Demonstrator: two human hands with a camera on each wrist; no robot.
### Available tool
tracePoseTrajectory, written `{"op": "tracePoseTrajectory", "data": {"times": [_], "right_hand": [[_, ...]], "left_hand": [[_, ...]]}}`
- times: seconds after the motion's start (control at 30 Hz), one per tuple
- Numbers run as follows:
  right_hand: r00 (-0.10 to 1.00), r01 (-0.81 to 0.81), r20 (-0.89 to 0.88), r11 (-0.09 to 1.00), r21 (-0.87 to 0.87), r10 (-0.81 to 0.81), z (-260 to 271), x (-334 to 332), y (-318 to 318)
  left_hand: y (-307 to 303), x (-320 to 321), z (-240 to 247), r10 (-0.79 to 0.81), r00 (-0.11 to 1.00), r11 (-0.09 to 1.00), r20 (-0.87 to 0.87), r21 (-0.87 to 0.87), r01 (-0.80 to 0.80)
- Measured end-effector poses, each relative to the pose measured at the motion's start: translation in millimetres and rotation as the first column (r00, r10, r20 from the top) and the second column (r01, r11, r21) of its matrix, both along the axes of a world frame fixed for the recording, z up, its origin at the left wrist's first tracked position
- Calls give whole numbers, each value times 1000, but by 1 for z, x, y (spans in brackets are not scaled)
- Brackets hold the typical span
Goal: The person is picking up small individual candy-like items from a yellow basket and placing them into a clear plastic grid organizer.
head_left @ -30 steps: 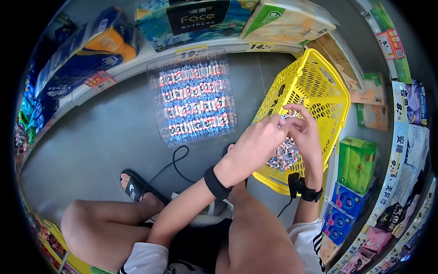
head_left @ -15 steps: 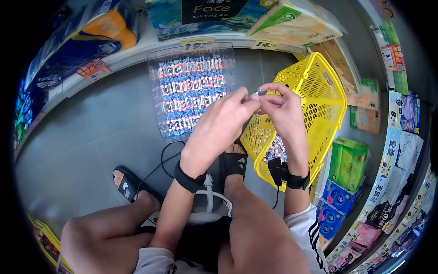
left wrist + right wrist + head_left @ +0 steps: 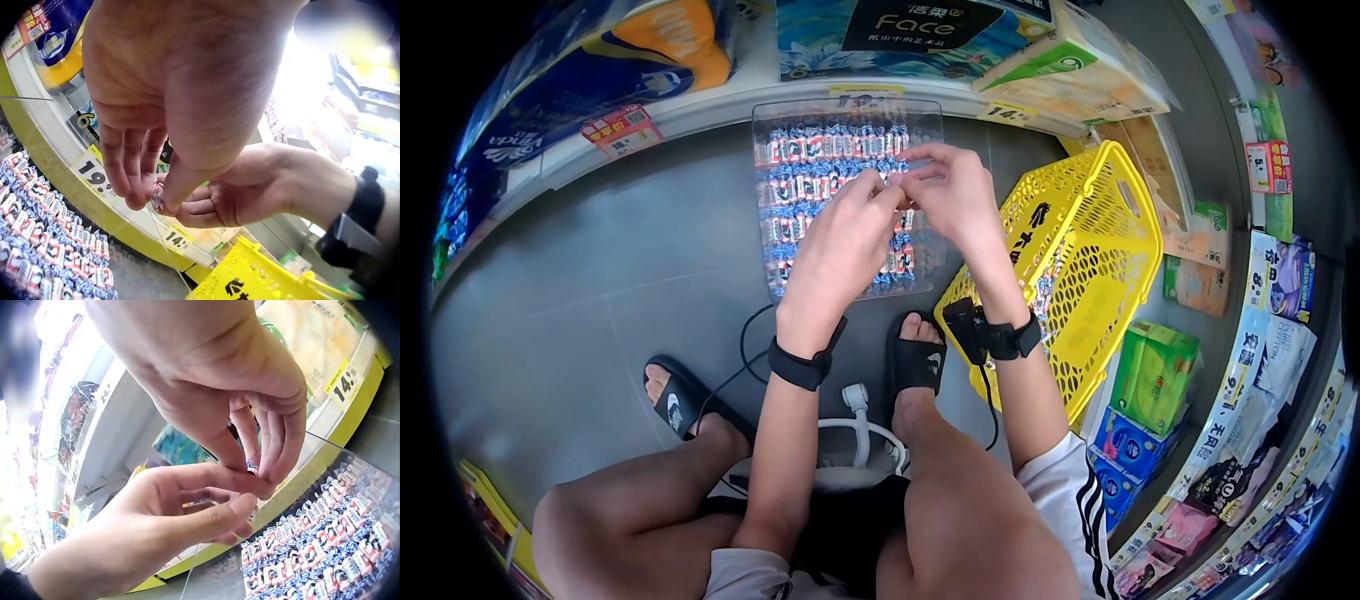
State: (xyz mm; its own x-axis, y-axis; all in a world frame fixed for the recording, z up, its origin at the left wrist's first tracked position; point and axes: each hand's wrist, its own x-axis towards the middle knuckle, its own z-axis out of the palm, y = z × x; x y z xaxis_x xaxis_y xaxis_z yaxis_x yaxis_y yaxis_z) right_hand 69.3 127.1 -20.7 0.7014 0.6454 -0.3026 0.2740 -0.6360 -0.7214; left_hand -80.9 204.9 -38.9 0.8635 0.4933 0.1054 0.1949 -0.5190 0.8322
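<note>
Above the clear plastic box (image 3: 929, 125), my left hand (image 3: 840, 240) and right hand (image 3: 952, 200) meet fingertip to fingertip. A small wrapped candy (image 3: 157, 199) with a white, red and blue wrapper is pinched between the left thumb and fingers. In the right wrist view, the right thumb and fingers close round a bit of blue-and-white wrapper (image 3: 252, 467), right at the left fingertips; the fingers hide most of it. Neat rows of wrapped candies (image 3: 830, 147) fill the box, white rolls with blue twisted ends.
A yellow perforated basket (image 3: 1115, 275) leans on the right, with loose candies (image 3: 1055, 268) inside. Shelves with tissue packs (image 3: 1155, 375) and price tags curve round the back and right. A black cable (image 3: 745, 345) runs over the floor beside the sandalled feet (image 3: 918, 360).
Both hands have moved left from over the yellow basket to over the clear box, staying together at the fingertips. The view has shifted slightly.
</note>
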Motion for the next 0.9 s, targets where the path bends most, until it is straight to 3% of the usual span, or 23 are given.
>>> {"op": "tracePoseTrajectory", "data": {"times": [0.13, 0.23, 0.4, 0.47, 0.6, 0.8, 0.9], "right_hand": [[992, -114, 56, 992, -58, 117, -15, 18, 19], [993, -109, 23, 982, -155, 114, -36, 28, 39], [995, -54, 72, 966, -253, 75, -74, 34, 66], [967, -79, 203, 941, -330, 152, -89, 35, 71], [969, -30, 223, 945, -327, 107, -110, 37, 78], [985, 66, 164, 991, -113, -47, -127, 29, 75], [955, 58, 297, 987, -148, -11, -134, 27, 71]], "left_hand": [[-2, 4, -20, 55, 998, 997, 17, 57, -56], [-5, 8, -34, 48, 998, 997, -32, 62, -46], [-6, 18, -61, 78, 967, 985, -241, 168, -38], [-5, 20, -71, 95, 962, 981, -255, 186, -48], [-7, 24, -92, 158, 954, 959, -253, 271, -87], [-8, 22, -114, 223, 948, 922, -229, 365, -128], [-11, 23, -117, 226, 933, 919, -281, 378, -109]]}}
